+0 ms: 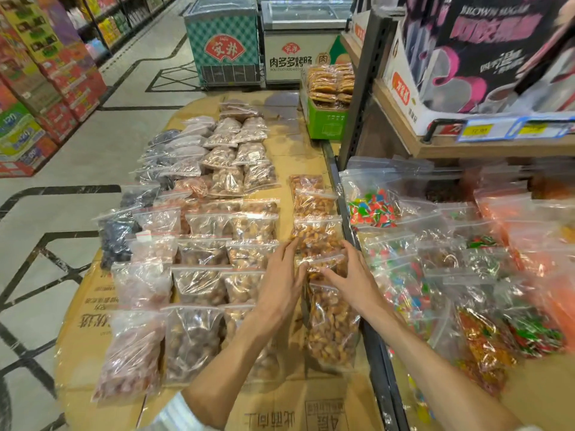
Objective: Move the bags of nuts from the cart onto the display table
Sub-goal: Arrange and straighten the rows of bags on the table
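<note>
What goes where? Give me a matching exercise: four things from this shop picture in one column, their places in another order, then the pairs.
Things:
1. green box
2. dark fruit bag
3. candy bag
4. hands, left hand and right hand

Places:
A. left edge of the table
B. on an orange nut bag
C. far end, holding snack packs
D. right of the table

Pairs: 1-C, 2-A, 3-D, 4-B

Single head cam, wide-angle, looking forward and down over the display table (289, 399). Close range: both forearms enter from the bottom edge, left hand (280, 284) and right hand (351, 275) meet near centre. Table fills near and middle. Shelf unit (485, 147) on the right, aisle floor (93, 144) left, freezers (224, 42) far. Edges bend from lens distortion.
</note>
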The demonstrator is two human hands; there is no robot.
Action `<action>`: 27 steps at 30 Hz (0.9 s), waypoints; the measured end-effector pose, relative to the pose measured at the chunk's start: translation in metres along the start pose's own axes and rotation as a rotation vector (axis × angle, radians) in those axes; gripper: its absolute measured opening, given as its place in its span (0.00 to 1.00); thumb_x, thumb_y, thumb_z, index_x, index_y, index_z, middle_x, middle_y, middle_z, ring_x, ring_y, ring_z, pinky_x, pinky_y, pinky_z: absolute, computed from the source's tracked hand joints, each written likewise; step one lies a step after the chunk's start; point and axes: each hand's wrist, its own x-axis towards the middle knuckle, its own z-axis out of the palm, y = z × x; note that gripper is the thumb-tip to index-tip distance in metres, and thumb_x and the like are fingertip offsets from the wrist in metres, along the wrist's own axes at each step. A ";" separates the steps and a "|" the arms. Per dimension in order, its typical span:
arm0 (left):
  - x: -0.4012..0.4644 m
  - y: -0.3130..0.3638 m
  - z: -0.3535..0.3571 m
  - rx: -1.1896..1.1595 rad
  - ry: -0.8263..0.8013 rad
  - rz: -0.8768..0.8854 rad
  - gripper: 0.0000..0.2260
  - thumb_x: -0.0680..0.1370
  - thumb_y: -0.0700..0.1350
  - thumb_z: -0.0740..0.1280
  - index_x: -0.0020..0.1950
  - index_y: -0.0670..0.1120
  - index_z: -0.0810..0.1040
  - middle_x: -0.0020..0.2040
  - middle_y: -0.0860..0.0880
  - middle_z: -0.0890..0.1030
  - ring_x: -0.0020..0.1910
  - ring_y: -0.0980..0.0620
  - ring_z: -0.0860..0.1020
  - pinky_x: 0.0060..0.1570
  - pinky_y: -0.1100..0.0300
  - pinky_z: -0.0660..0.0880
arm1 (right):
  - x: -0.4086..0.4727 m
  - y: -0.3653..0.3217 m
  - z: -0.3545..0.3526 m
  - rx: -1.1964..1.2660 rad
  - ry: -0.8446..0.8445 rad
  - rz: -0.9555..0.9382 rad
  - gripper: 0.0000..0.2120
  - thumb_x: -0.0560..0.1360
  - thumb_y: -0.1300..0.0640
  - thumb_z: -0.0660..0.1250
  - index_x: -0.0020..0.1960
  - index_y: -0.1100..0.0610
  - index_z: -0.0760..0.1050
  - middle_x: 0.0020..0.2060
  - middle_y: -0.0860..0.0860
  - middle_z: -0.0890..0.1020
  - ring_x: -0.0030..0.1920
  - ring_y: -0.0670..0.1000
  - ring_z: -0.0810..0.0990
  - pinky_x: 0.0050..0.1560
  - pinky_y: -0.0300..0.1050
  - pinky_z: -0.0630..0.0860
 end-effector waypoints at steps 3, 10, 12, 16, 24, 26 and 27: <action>0.027 0.002 0.011 -0.052 -0.030 -0.064 0.26 0.87 0.52 0.61 0.84 0.50 0.59 0.81 0.49 0.65 0.79 0.52 0.65 0.75 0.60 0.58 | 0.027 0.000 -0.010 -0.009 0.002 -0.013 0.42 0.79 0.44 0.72 0.85 0.47 0.52 0.83 0.49 0.61 0.81 0.51 0.62 0.78 0.53 0.63; 0.086 -0.003 0.034 -0.084 -0.055 -0.217 0.28 0.87 0.53 0.61 0.84 0.47 0.57 0.81 0.48 0.66 0.78 0.51 0.66 0.69 0.62 0.56 | 0.096 -0.002 -0.017 -0.033 -0.035 0.020 0.43 0.80 0.43 0.71 0.85 0.51 0.51 0.84 0.51 0.59 0.82 0.54 0.62 0.79 0.58 0.63; 0.104 -0.006 0.039 -0.081 -0.040 -0.232 0.28 0.87 0.52 0.62 0.83 0.45 0.58 0.81 0.47 0.66 0.79 0.51 0.65 0.72 0.62 0.55 | 0.115 -0.004 -0.017 -0.037 -0.041 0.022 0.42 0.80 0.44 0.71 0.85 0.52 0.52 0.83 0.52 0.59 0.82 0.55 0.62 0.78 0.59 0.63; 0.145 -0.016 0.051 -0.061 -0.026 -0.212 0.28 0.86 0.51 0.62 0.84 0.45 0.58 0.82 0.46 0.65 0.80 0.50 0.63 0.81 0.53 0.57 | 0.151 -0.008 -0.014 -0.013 -0.048 0.096 0.41 0.80 0.42 0.70 0.84 0.53 0.53 0.81 0.54 0.63 0.79 0.57 0.66 0.74 0.59 0.68; 0.183 -0.029 0.071 -0.067 -0.069 -0.234 0.28 0.85 0.50 0.64 0.83 0.44 0.61 0.80 0.46 0.68 0.80 0.47 0.65 0.81 0.50 0.59 | 0.238 0.051 0.029 0.029 -0.107 0.190 0.50 0.65 0.20 0.65 0.78 0.50 0.67 0.69 0.51 0.79 0.68 0.57 0.80 0.66 0.61 0.79; 0.183 -0.033 0.076 -0.064 -0.070 -0.245 0.28 0.86 0.50 0.63 0.84 0.46 0.60 0.82 0.46 0.66 0.81 0.48 0.63 0.82 0.48 0.59 | 0.228 0.034 0.021 0.044 -0.103 0.199 0.41 0.74 0.34 0.72 0.81 0.49 0.64 0.71 0.53 0.77 0.69 0.58 0.78 0.69 0.61 0.77; 0.182 -0.034 0.077 -0.074 -0.067 -0.247 0.27 0.86 0.49 0.64 0.84 0.46 0.61 0.82 0.47 0.67 0.81 0.48 0.64 0.81 0.47 0.61 | 0.222 0.024 0.017 0.051 -0.091 0.195 0.38 0.76 0.40 0.73 0.82 0.47 0.62 0.72 0.53 0.76 0.68 0.58 0.79 0.69 0.62 0.77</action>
